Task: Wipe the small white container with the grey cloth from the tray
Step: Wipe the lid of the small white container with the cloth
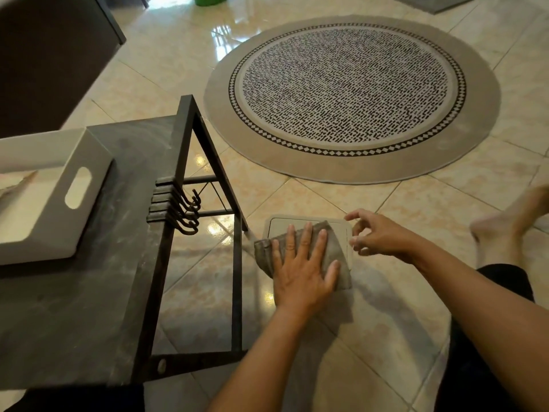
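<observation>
A small white container (pixel 279 226) with rounded corners lies flat on the tiled floor beside the dark table. A folded grey cloth (pixel 337 248) covers most of its top. My left hand (pixel 300 269) presses flat on the cloth with fingers spread. My right hand (pixel 377 236) is at the container's right edge, its fingers curled apart; whether they touch the rim I cannot tell. The white tray (pixel 77 185) with a cut-out handle sits on the table at the left.
A low dark table (pixel 98 292) with black metal legs and several hooks (pixel 187 215) stands left of the container. A round patterned rug (pixel 350 96) lies beyond. A bare foot (pixel 505 230) rests on the floor at right.
</observation>
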Demonstrator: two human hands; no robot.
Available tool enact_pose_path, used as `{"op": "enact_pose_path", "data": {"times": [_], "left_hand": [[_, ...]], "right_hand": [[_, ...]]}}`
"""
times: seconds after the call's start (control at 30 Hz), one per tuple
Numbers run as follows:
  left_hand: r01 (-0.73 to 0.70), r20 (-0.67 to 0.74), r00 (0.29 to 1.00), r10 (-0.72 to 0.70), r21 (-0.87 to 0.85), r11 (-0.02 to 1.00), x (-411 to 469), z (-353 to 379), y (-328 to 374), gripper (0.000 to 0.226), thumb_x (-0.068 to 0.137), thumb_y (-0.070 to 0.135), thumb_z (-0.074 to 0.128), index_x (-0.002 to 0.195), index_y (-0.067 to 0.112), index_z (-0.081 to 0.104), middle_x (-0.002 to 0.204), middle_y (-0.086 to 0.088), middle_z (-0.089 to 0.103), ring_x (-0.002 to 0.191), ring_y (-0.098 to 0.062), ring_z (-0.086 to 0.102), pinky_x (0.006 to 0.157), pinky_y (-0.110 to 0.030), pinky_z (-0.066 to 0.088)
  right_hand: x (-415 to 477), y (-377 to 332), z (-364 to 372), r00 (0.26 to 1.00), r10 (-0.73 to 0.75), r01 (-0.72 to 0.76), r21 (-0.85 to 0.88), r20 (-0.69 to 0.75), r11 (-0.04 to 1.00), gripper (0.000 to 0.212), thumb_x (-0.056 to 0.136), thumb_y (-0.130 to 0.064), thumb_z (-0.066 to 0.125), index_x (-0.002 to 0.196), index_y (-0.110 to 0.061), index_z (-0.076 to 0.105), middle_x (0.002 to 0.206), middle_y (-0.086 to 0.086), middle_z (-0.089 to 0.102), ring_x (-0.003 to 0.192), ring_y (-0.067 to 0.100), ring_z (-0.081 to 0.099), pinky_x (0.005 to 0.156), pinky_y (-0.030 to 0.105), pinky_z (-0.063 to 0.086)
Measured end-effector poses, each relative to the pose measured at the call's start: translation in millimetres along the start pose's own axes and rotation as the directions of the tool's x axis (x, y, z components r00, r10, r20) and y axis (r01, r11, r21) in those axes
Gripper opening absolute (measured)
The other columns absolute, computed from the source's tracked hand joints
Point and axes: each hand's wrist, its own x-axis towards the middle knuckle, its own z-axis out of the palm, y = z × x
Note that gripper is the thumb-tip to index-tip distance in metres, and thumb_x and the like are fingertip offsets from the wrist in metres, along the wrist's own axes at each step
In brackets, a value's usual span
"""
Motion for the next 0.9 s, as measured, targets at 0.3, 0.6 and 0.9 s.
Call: {"op": "enact_pose_path", "data": {"times": [0.3, 0.6, 0.9], "left_hand": [[-0.09, 0.037, 0.995, 0.088, 0.059, 0.994, 13.6, -16.1, -30.6, 0.068, 0.098, 0.063, 0.016, 0.154, 0.039, -0.013, 0.164, 0.005, -0.021, 0.148, -0.022, -0.027, 0.119, -0.052, -0.014], [0.034, 0.015, 0.999, -0.033, -0.019, 0.999, 19.2, -15.4, -3.3, 0.069, 0.098, 0.058, 0.016, 0.156, 0.033, -0.01, 0.163, 0.0, -0.024, 0.145, -0.026, -0.033, 0.118, -0.054, -0.017], [0.005, 0.025, 1.0, -0.005, 0.008, 1.0, 28.0, -17.7, -18.5, 0.069, 0.097, 0.06, 0.016, 0.155, 0.035, -0.012, 0.162, 0.003, -0.027, 0.145, -0.023, -0.034, 0.119, -0.053, -0.016]], "right_hand": [[27.2, -11.8, -5.1, 0.996, -0.073, 0.085, -0.348, 0.046, 0.934, 0.014, 0.098, -0.017, 0.057, 0.103, -0.026, 0.066, 0.095, 0.002, 0.067, 0.082, 0.018, 0.065, 0.073, 0.033, 0.055], [-2.8, -1.4, 4.4, 0.991, 0.015, 0.0, -0.112, 0.133, 0.994, 0.036, 0.095, -0.004, 0.058, 0.129, -0.016, 0.054, 0.096, 0.01, 0.064, 0.086, 0.021, 0.065, 0.083, 0.038, 0.059], [13.2, -4.5, 8.6, 0.986, -0.018, -0.007, 0.15, 0.165, 0.989, 0.067, 0.087, 0.009, 0.064, 0.14, -0.023, 0.04, 0.097, 0.013, 0.059, 0.084, 0.022, 0.068, 0.072, 0.038, 0.063]]}}
